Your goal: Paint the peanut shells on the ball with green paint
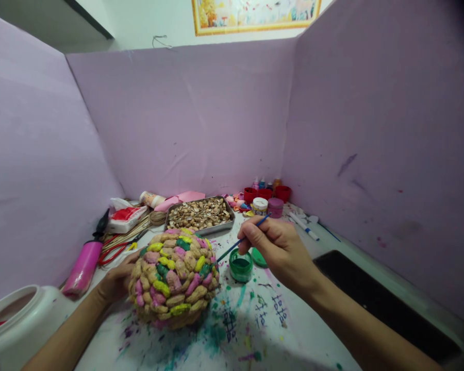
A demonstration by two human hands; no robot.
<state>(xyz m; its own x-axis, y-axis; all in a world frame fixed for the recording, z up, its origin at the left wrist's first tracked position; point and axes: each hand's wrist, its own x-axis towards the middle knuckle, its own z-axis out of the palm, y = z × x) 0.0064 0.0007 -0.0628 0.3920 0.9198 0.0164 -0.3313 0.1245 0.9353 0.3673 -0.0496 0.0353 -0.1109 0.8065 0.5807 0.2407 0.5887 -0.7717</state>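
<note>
A ball covered in peanut shells [176, 278] rests over the paint-spattered table, some shells painted pink, yellow and green, others bare. My left hand [118, 278] holds it from the left side; its fingers are partly hidden behind the ball. Between the fingertips of my right hand [272, 245] is a thin blue paintbrush [243, 239], slanting down to the left. The brush tip meets the ball's right edge, though whether it touches a shell is hard to tell. Just below my right hand stands an uncovered jar of green paint [241, 266], with its green lid [259, 257] beside it.
Behind the ball lies a metal tray of shells [201, 214]. A white paint jar [260, 206] and a purple jar [276, 207] stand near red cups [282, 194]. On the left are a pink pump [84, 267], red-handled scissors [118, 251] and a white container [34, 324]. A black slab [382, 304] lies right.
</note>
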